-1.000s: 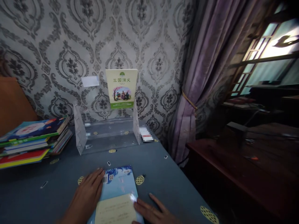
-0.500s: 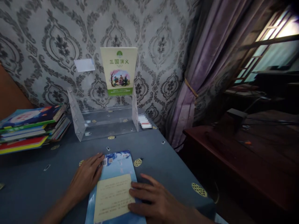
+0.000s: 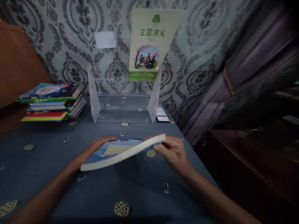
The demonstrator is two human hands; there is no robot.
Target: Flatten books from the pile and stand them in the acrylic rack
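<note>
Blue book (image 3: 130, 143), with a cream panel on its cover, is in the middle of the frame in the head view, tilted and bent above the tabletop (image 3: 93, 196), its pale page edge curving up from lower left to upper right. The right hand (image 3: 173, 152) is clamped on its raised right corner, thumb below and fingers over the top. The left hand (image 3: 101, 143) lies along its left side, fingers reaching the far left corner; whether these fingers are closed on it I cannot tell, as the cover and the low angle hide the thumb. Behind, at upper centre, a clear rack (image 3: 95, 101) stands on the tabletop, and a cream-and-green book (image 3: 149, 40) with a picture of seated figures stands upright at the rack's right part. A white card (image 3: 105, 39) shows above the rack's left part, in front of the patterned wallpaper (image 3: 80, 18). Just beside the rack's right foot lies a flat item (image 3: 163, 118), probably a phone, though its screen is partly pixelated. At the left of the frame, a stack of books (image 3: 53, 93) sits near an orange-brown panel (image 3: 21, 62). A purple curtain (image 3: 210, 105), gathered by a tie (image 3: 227, 81), hangs at the right.
</note>
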